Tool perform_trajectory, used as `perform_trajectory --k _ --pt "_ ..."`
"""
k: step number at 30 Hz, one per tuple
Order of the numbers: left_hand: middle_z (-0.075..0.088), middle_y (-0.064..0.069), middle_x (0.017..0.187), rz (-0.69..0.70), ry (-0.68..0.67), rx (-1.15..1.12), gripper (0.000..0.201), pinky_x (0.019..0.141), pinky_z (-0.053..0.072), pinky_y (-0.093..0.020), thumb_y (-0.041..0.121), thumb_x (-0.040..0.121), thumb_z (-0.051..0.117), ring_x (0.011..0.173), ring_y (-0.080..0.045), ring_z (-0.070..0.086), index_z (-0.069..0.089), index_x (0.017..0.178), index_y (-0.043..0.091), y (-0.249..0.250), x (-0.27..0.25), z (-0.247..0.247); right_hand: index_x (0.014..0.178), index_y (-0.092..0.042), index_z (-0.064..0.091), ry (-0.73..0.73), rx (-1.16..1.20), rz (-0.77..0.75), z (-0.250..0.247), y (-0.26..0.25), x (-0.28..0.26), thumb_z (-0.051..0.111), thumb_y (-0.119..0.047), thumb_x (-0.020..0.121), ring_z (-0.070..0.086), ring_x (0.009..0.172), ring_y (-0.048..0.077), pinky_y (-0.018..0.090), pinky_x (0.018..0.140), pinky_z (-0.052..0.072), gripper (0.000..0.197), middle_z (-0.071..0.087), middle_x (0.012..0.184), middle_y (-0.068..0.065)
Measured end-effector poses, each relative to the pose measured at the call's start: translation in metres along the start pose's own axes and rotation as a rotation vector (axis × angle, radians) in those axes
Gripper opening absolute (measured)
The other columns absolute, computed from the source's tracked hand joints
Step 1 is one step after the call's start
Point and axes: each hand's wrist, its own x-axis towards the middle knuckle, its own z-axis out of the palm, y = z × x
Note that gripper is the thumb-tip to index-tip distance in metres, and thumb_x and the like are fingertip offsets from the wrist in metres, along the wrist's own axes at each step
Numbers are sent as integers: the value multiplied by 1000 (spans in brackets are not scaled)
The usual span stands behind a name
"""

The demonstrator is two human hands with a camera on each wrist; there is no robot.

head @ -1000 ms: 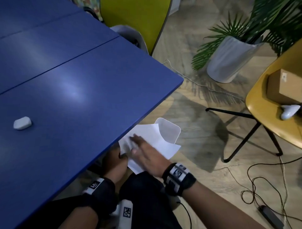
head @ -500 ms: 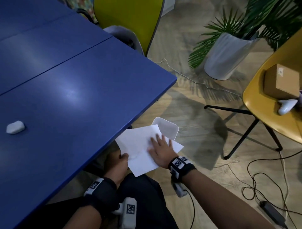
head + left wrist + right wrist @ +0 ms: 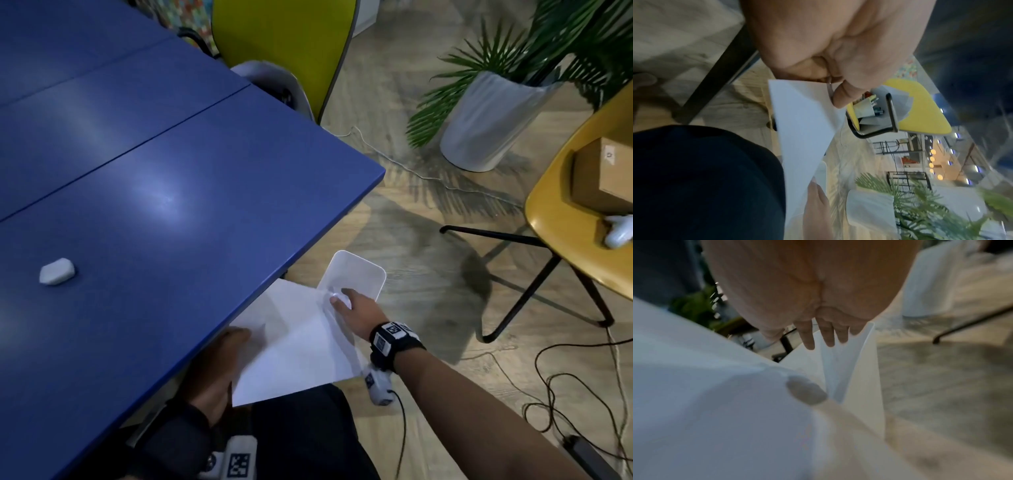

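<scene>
Left hand (image 3: 215,366) half under blue table (image 3: 171,205), fingers (image 3: 844,95) pinching paper sheet (image 3: 298,346), right hand (image 3: 356,311) fingers (image 3: 809,337) straight on it, thumb hidden

Your sheet (image 3: 301,346): thin matt white paper. Bin (image 3: 356,270): smooth white plastic, slight sheen. Tabletop (image 3: 171,205): blue, smooth, satin glare. Floor (image 3: 411,274): matt wood-grain.
</scene>
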Motion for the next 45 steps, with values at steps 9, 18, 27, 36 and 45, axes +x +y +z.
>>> perform_trajectory --k 9,18,27,36,45 --pt "72 -11 104 20 -38 -224 12 94 50 -49 17 105 58 109 -40 64 69 104 15 -2 -5 -18 110 -3 73 -349 931 255 -14 3 -15 67 1 85 73 88 36 40 76 58 25 73 111 24" --pt "71 -16 120 13 -98 -58 7 100 53 -44 8 103 62 102 -29 68 68 106 10 12 -1 -13 133 -1 65 -436 957 218 -39 36 -39 68 -7 97 71 115 40 57 105 53 36 72 128 21" --pt "63 -14 120 -71 -38 61 25 64 45 -24 29 108 58 80 -12 58 61 122 8 2 26 -20 115 -1 74 -172 683 185 -43 37 -12 68 -10 99 75 102 41 60 97 57 19 79 110 18" --pt "66 -19 126 29 -21 439 41 106 49 -41 27 105 58 114 -35 62 61 134 -2 -3 42 3 160 -14 33 102 -70 -94 -40 -15 0 67 -41 98 39 150 28 40 122 33 76 41 162 10" --pt "75 0 115 205 -80 378 41 99 57 -46 43 98 52 106 -19 71 67 130 21 -1 36 32 160 -52 8 -178 -58 -499 25 -83 -24 19 -52 111 -4 162 17 45 129 -3 50 2 174 -12"
